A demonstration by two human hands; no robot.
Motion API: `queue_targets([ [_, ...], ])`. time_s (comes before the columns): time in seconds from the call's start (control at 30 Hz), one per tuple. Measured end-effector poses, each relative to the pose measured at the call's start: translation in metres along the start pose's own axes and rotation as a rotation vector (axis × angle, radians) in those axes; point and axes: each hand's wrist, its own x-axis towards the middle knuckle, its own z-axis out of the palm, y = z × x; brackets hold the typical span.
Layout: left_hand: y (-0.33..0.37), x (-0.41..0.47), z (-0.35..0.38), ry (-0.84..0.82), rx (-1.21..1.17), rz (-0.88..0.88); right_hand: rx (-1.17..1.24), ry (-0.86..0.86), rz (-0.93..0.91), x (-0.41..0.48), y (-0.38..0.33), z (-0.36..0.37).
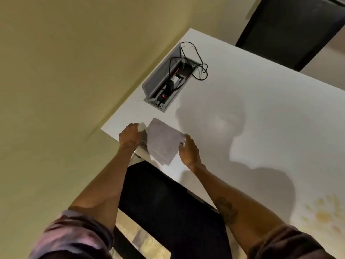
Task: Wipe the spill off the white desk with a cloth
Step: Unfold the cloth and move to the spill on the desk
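Observation:
A folded pale grey cloth (162, 142) lies near the left corner of the white desk (261, 109), partly over the desk's near edge. My left hand (129, 135) grips the cloth's left edge with curled fingers. My right hand (188, 151) pinches its right corner. A yellowish spill (323, 212) of splashes and streaks marks the desk at the lower right, well away from the cloth and both hands.
An open grey cable box (164, 81) set into the desk holds plugs and a looping black cable (197, 60). A black chair (168, 202) stands under the desk's near edge. A dark chair back (291, 28) sits beyond the far edge. Yellow wall at left.

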Motion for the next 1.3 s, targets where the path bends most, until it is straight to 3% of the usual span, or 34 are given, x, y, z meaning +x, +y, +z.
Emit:
queue_targets([
  [0.2, -0.011, 0.008, 0.027, -0.069, -0.048, -0.117, 0.229, 0.058, 0.296, 0.006, -0.001, 0.032],
  [0.37, -0.013, 0.018, 0.043, -0.069, -0.140, -0.170, 0.567, 0.158, 0.556, 0.020, -0.007, 0.048],
  [0.67, -0.011, 0.025, 0.052, 0.003, -0.319, -0.268, 0.822, 0.166, 0.617, 0.034, -0.005, 0.066],
  [0.87, -0.001, 0.017, 0.048, 0.099, -0.418, -0.305, 0.751, 0.217, 0.573, 0.029, -0.006, 0.051],
  [1.1, 0.053, -0.002, 0.033, 0.158, -0.463, -0.109, 0.587, 0.301, 0.395, 0.015, -0.012, 0.005],
  [1.3, 0.134, -0.036, 0.040, 0.247, -0.259, 0.273, 0.583, 0.396, 0.351, 0.003, 0.023, -0.055],
])
